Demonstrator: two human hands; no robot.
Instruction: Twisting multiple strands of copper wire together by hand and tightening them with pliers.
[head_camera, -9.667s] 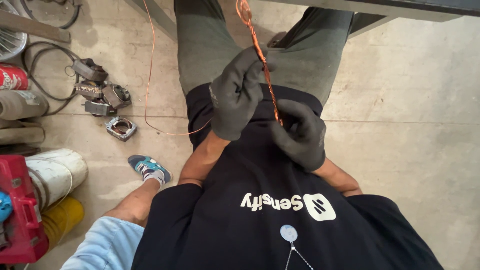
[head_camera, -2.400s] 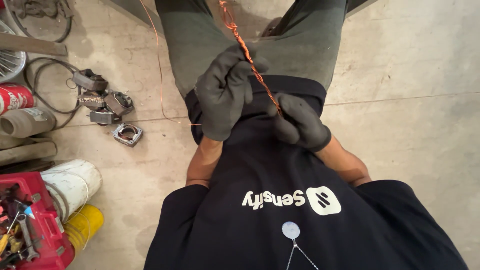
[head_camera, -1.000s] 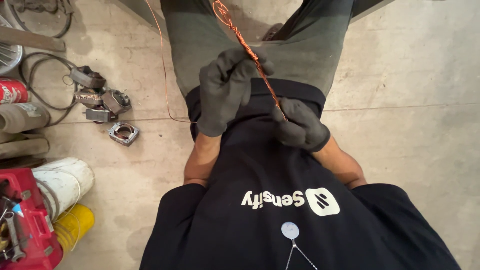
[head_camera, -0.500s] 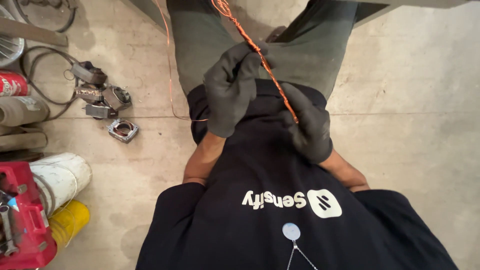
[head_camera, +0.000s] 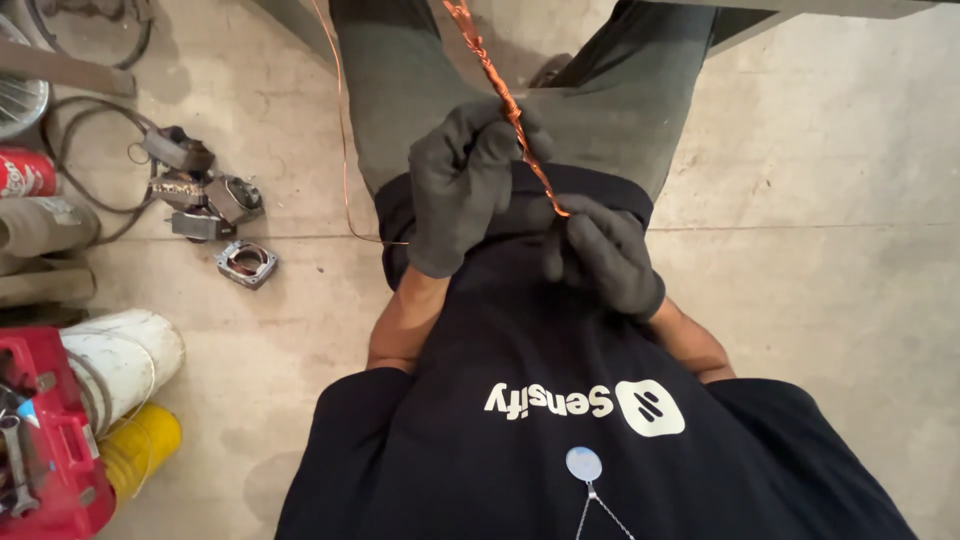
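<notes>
A twisted bunch of copper wire (head_camera: 510, 110) was held in two gloved hands. The left hand (head_camera: 462, 185) was closed around the wire higher up, and the right hand (head_camera: 603, 252) was pinched on the wire's lower end, close to the black shirt (head_camera: 560, 420). The wire ran up and away from both hands, out of the top of the view. The wire looked to be in the middle of being twisted tight. A firm grip and a steady turn would be needed so the strands stay wound together.

Far to the left of the hands, a red can (head_camera: 25, 172) with white marks was lying on the floor (head_camera: 820, 180). Below it, a white bucket (head_camera: 125, 362), a yellow tub (head_camera: 140, 450) and a red toolbox (head_camera: 50, 440) were seen.
</notes>
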